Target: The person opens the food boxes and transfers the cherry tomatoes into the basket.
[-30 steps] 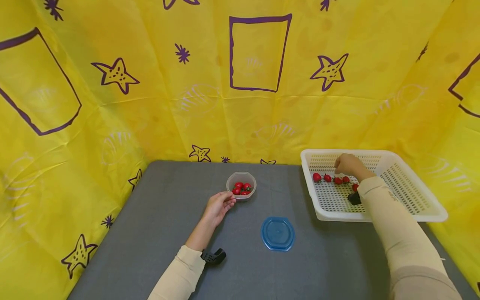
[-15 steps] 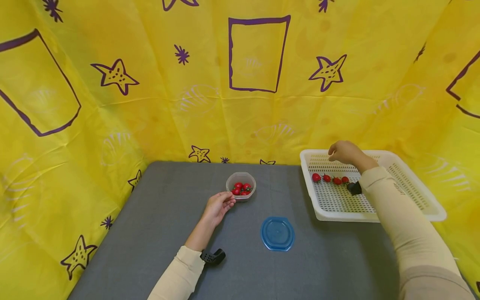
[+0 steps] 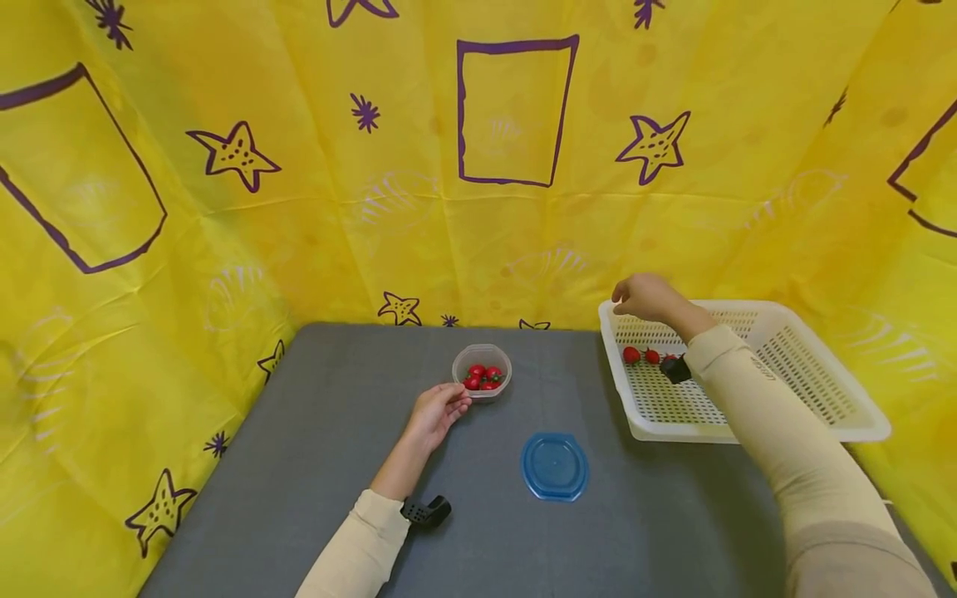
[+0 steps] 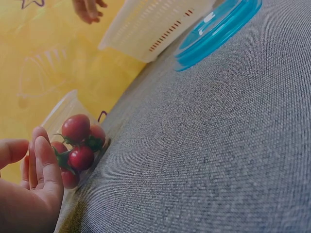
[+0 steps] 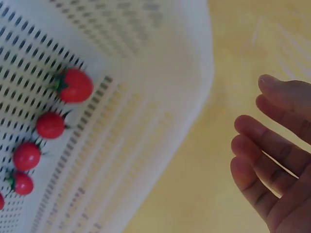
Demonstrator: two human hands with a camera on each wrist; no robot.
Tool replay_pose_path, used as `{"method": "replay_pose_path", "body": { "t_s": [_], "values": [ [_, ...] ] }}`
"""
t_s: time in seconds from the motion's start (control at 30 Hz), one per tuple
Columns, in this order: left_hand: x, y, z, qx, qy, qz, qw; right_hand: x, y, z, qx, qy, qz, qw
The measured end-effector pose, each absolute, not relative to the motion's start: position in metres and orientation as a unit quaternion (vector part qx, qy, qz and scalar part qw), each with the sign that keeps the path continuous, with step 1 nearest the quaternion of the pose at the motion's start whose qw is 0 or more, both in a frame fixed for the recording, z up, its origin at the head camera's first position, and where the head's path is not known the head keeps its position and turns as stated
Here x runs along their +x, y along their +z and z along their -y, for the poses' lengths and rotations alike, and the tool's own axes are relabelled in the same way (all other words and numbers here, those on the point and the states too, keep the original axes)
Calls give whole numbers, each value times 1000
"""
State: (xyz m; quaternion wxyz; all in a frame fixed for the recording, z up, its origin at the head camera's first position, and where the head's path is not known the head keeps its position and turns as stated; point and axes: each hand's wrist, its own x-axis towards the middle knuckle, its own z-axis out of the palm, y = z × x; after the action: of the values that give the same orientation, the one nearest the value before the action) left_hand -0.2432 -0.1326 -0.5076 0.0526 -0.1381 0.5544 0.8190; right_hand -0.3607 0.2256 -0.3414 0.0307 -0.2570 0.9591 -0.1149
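A small clear plastic container [image 3: 478,350] with several cherry tomatoes [image 4: 76,128] in it stands at the middle back of the table. My left hand [image 3: 439,414] holds its near left rim, thumb at the edge and fingers along the outside wall. At the right, my right hand [image 3: 647,297] hovers over the far left corner of a white perforated basket [image 3: 635,428]. Its fingers [image 5: 260,179] are loosely bent, with nothing seen between them. Tomatoes [image 5: 77,85] lie in a row on the basket's floor, some hidden by the right forearm in the head view.
A blue lid [image 3: 555,467] lies flat on the grey tabletop [image 3: 314,465], between the container and the near edge. Yellow patterned cloth [image 3: 404,208] rises behind the table and on both sides. Each wrist carries a black camera mount [image 3: 426,512].
My right hand has lifted from inside the basket and shifted left to its far left corner. The left hand, container and lid have stayed in place.
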Motion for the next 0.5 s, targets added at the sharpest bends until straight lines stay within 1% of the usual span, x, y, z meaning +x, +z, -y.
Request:
{"method": "replay_pose_path", "body": {
  "t_s": [0.23, 0.5],
  "values": [
    [-243, -508, 133, -141, 822, -550, 53, -361, -351, -189, -285, -107, -952, 43],
    [-244, -508, 132, -132, 818, -556, 60, -358, -359, -152, -316, -114, -941, 31]
  ]
}}
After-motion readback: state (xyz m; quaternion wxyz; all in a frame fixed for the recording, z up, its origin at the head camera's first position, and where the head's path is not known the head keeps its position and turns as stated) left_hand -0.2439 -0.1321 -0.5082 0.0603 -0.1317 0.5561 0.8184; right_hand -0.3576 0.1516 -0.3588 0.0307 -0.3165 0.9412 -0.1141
